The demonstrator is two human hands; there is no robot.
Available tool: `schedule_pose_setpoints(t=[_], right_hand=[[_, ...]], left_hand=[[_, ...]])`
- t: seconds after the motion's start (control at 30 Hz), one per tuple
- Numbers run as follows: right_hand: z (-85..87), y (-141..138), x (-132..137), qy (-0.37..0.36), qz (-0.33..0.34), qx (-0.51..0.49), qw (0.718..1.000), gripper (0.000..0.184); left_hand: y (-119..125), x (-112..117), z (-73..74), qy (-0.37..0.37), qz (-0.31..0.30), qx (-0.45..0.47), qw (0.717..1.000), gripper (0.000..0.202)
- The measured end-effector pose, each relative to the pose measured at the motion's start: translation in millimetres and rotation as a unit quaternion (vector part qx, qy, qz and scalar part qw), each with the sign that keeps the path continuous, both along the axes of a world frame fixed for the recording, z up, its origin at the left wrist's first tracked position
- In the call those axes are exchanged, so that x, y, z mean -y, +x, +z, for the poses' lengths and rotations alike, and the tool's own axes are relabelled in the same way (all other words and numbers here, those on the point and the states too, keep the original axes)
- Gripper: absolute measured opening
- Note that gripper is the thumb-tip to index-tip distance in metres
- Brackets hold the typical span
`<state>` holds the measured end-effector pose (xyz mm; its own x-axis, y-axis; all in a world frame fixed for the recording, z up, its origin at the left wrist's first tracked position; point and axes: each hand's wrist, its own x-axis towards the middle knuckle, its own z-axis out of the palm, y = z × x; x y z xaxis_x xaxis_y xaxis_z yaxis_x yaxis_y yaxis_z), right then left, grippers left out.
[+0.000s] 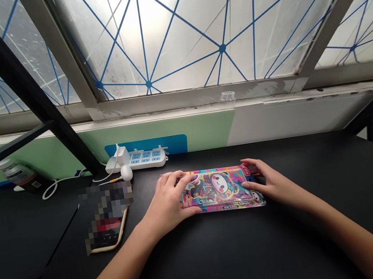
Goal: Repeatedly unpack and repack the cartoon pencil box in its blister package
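Observation:
A flat colourful package (223,189) with a cartoon face printed on it lies on the black table (226,256) in front of me. My left hand (168,202) grips its left end, fingers over the top and thumb along the near edge. My right hand (269,180) holds its right end the same way, with the thumb pressed on the front. Both hands rest on the table with the package between them.
A phone (106,218) lies to the left of my left hand. Behind it stand a white power strip (142,159) with a plugged charger and cable, and a bottle (18,174) at far left. Black frame bars (23,90) cross the left side.

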<state>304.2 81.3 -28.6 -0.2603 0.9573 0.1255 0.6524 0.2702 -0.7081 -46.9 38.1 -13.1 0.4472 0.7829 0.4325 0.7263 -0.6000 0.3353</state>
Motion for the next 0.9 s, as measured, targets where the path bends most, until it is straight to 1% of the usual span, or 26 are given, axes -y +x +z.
schedule_pose_setpoints(t=[0.1, 0.17, 0.23, 0.3, 0.37, 0.43, 0.5, 0.57, 0.6, 0.67, 0.77, 0.83, 0.9], right_hand=[[2.5, -3, 2, -0.016, -0.007, -0.068, 0.998, 0.077], [3.0, -5, 4, -0.038, 0.001, -0.137, 0.990, 0.083], [3.6, -7, 4, -0.041, 0.005, -0.197, 0.979, 0.089], [5.9, -9, 4, -0.030, -0.002, -0.232, 0.972, 0.095], [11.1, -11, 4, -0.043, -0.008, -0.254, 0.966, 0.098], [18.0, -12, 6, -0.077, -0.005, -0.266, 0.961, 0.091], [24.2, -12, 8, -0.098, -0.003, -0.258, 0.961, 0.076], [27.8, -11, 9, -0.090, -0.011, -0.239, 0.967, 0.064], [28.6, -10, 10, -0.082, -0.015, -0.230, 0.970, 0.061], [29.2, -9, 12, -0.063, -0.015, -0.216, 0.974, 0.059], [30.2, -8, 14, -0.044, 0.007, -0.197, 0.979, 0.058], [31.7, -9, 15, -0.039, 0.021, -0.189, 0.981, 0.055], [32.8, -8, 16, -0.038, 0.029, -0.183, 0.982, 0.052]], left_hand=[[0, 2, 2.4, 0.044, 0.009, -0.032, 0.998, 0.085], [1, 3, 4.7, 0.073, 0.015, -0.053, 0.996, 0.090], [2, 6, 6.6, 0.094, 0.021, -0.073, 0.993, 0.094], [4, 8, 7.7, 0.108, 0.027, -0.091, 0.990, 0.094], [5, 10, 7.6, 0.122, 0.034, -0.106, 0.986, 0.090], [7, 12, 6.6, 0.140, 0.039, -0.119, 0.982, 0.088], [7, 13, 5.1, 0.156, 0.042, -0.127, 0.979, 0.090], [8, 13, 4.2, 0.162, 0.042, -0.130, 0.977, 0.093], [8, 14, 4.2, 0.163, 0.042, -0.128, 0.977, 0.093], [7, 14, 5.8, 0.171, 0.045, -0.118, 0.977, 0.088], [7, 15, 11.3, 0.196, 0.072, -0.097, 0.973, 0.071], [7, 15, 15.3, 0.192, 0.083, -0.090, 0.974, 0.063], [8, 16, 18.1, 0.172, 0.083, -0.088, 0.978, 0.060]])
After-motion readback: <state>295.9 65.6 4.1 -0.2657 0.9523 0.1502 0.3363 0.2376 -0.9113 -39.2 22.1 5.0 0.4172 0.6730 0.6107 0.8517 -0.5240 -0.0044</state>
